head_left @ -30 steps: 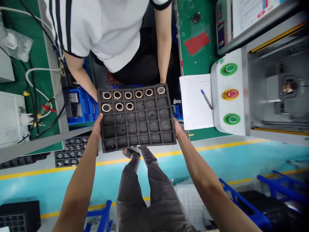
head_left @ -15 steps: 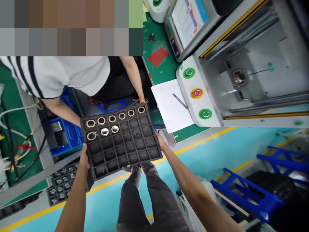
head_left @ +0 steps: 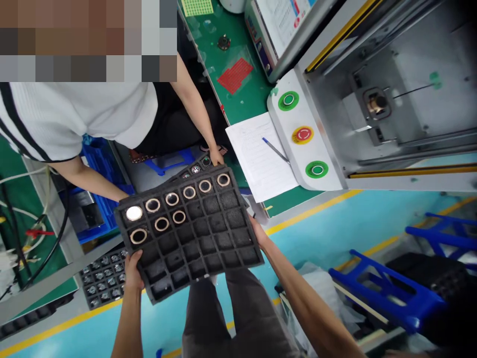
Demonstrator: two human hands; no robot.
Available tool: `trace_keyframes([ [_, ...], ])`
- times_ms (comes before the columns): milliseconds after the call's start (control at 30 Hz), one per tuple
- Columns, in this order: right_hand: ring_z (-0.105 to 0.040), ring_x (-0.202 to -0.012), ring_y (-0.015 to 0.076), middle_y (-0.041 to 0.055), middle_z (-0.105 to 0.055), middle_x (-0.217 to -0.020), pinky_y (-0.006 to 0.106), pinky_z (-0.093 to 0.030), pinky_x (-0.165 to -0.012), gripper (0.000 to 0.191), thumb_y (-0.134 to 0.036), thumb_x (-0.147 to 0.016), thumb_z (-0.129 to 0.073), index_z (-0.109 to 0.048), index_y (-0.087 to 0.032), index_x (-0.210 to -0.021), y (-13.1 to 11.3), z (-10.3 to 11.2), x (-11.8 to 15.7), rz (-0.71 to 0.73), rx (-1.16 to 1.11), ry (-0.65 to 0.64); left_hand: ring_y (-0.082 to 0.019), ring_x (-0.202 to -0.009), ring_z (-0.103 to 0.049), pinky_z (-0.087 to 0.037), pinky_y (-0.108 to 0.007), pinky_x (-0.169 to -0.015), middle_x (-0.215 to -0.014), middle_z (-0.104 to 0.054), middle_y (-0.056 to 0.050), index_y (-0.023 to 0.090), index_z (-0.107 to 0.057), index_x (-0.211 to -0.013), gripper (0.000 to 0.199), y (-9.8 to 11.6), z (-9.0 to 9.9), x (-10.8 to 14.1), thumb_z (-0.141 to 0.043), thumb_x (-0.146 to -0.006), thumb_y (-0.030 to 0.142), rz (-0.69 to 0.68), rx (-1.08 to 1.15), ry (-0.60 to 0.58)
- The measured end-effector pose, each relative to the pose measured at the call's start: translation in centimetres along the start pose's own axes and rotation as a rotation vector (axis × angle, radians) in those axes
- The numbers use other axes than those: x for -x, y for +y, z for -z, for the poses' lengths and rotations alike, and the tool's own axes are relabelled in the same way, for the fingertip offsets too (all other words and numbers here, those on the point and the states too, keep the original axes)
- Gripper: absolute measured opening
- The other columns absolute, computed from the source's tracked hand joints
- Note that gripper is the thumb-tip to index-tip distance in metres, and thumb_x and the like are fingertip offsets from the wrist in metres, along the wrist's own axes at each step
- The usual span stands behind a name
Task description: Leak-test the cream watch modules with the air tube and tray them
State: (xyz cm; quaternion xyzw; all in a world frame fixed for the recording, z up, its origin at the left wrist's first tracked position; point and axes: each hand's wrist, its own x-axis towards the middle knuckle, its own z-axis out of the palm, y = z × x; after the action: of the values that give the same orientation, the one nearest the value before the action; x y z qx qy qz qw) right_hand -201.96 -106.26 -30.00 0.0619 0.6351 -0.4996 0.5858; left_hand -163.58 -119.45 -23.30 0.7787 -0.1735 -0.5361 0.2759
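Note:
I hold a black foam tray divided into a grid of square cells, tilted across the middle of the view. My left hand grips its near left edge, and my right hand grips its right edge. Several copper-coloured rings lie in the cells of the far two rows, and one ring glares white in the light. A co-worker's hand sits just beyond the tray's far edge, and I cannot tell whether it touches the tray. The other cells look bare.
A white panel with green and red buttons adjoins a machine bay. A paper sheet with a pen lies beside it on a green mat. Below the tray are a tray of metal parts, blue crates and my legs.
The view has swung, carrying the panel and machine up and left. The tray sits more tilted in the picture, and its rings remain in their cells. Both hands keep hold.

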Motion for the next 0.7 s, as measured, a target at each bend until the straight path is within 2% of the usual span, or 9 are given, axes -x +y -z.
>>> trace_keyframes([
  [100, -0.079, -0.105, 0.0364, 0.0077, -0.084, -0.090, 0.051, -0.063, -0.098, 0.057, -0.072, -0.070, -0.079, -0.080, -0.022, -0.098, 1.7, 2.1, 5.1, -0.128, -0.007, -0.030, -0.041, -0.110, -0.074, -0.065, -0.050, -0.089, -0.073, -0.073, 0.000, 0.026, -0.063, -0.094, 0.050, -2.0, 3.2, 4.1, -0.080, -0.048, 0.037, 0.039, 0.002, 0.050],
  [200, -0.079, -0.103, 0.0390, 0.0082, -0.084, -0.088, 0.053, -0.064, -0.095, 0.055, -0.073, -0.066, -0.080, -0.080, -0.024, -0.090, 3.6, 4.1, 9.7, -0.198, 0.002, -0.020, -0.045, -0.107, -0.075, -0.066, -0.052, -0.084, -0.070, -0.073, 0.000, 0.026, -0.063, -0.090, 0.053, -4.4, 6.3, 8.0, -0.083, -0.043, 0.036, 0.090, 0.007, 0.080],
  [333, -0.079, -0.102, 0.0408, 0.0084, -0.084, -0.089, 0.054, -0.064, -0.092, 0.051, -0.071, -0.062, -0.083, -0.080, -0.025, -0.084, 6.1, 6.2, 13.8, -0.233, 0.028, 0.003, -0.047, -0.106, -0.076, -0.066, -0.052, -0.078, -0.072, -0.076, -0.003, 0.027, -0.067, -0.091, 0.056, -7.2, 9.2, 11.4, -0.087, -0.040, 0.039, 0.161, 0.007, 0.059],
  [500, -0.079, -0.100, 0.0397, 0.0079, -0.084, -0.092, 0.053, -0.064, -0.093, 0.049, -0.071, -0.062, -0.083, -0.080, -0.027, -0.082, 8.6, 7.5, 15.6, -0.251, 0.044, 0.024, -0.046, -0.105, -0.076, -0.066, -0.051, -0.078, -0.080, -0.079, -0.003, 0.027, -0.068, -0.089, 0.053, -9.3, 10.7, 12.8, -0.088, -0.042, 0.041, 0.184, 0.003, 0.031],
  [700, -0.079, -0.097, 0.0383, 0.0070, -0.084, -0.087, 0.052, -0.064, -0.093, 0.047, -0.069, -0.065, -0.081, -0.079, -0.026, -0.082, 9.9, 8.2, 15.4, -0.233, 0.066, 0.035, -0.042, -0.098, -0.078, -0.065, -0.046, -0.078, -0.085, -0.080, -0.004, 0.023, -0.069, -0.097, 0.059, -11.2, 10.7, 12.2, -0.090, -0.044, 0.040, 0.183, 0.021, -0.005],
])
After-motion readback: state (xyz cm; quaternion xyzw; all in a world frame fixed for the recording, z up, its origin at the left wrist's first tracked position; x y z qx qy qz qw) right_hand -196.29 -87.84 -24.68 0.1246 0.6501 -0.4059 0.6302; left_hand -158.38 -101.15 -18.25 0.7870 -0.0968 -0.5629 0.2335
